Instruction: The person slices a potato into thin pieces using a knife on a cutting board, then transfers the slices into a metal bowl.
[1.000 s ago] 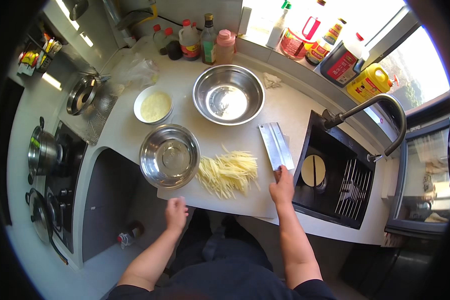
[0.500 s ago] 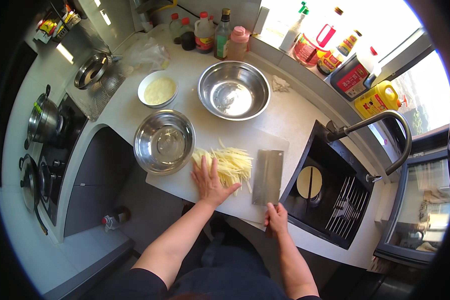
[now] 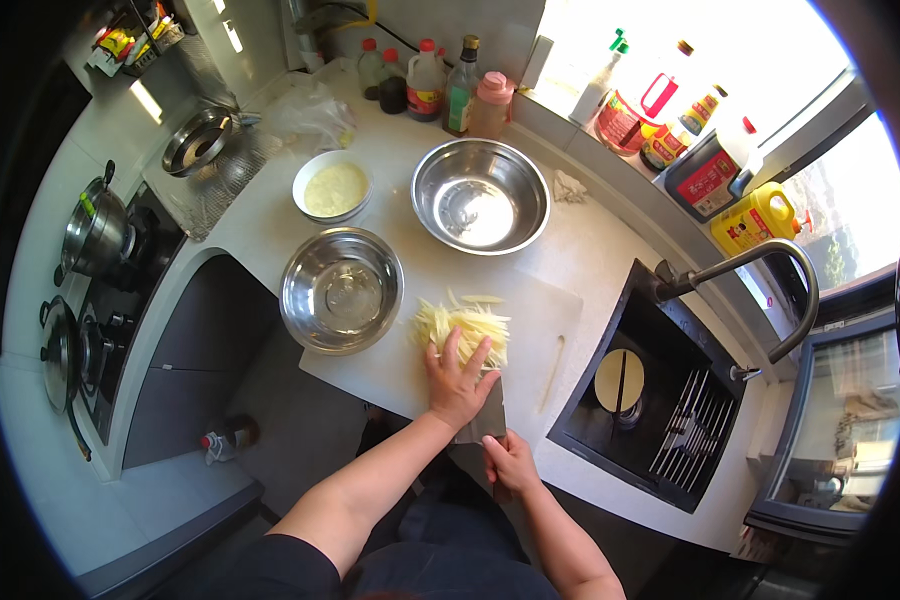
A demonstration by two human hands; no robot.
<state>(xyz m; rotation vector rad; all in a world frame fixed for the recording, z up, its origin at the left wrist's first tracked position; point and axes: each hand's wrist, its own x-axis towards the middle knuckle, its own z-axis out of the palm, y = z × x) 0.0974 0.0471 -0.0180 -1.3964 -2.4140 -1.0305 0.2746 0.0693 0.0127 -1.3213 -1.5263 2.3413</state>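
A loose pile of pale yellow potato shreds (image 3: 450,322) lies on the white cutting board (image 3: 542,305). My left hand (image 3: 458,392) rests on the near side of the pile, palm down with fingers spread. My right hand (image 3: 512,464) is closed round the handle of a wide-bladed cleaver (image 3: 487,408). The blade lies low at the pile's near edge, partly hidden under my left hand. Just left of the shreds, a steel bowl (image 3: 300,296) overlaps the board; its inside looks wet.
Behind the board stand a larger steel bowl (image 3: 432,216) and a white bowl (image 3: 302,190) of pale contents. To the right are a black sink (image 3: 610,450) and its faucet (image 3: 740,243). Several bottles line the back; a stove (image 3: 150,260) is at left.
My right hand has brought the cleaver left, from the board's right side to the pile's near edge. My left hand has shifted right, over the shreds, which are bunched closer together.
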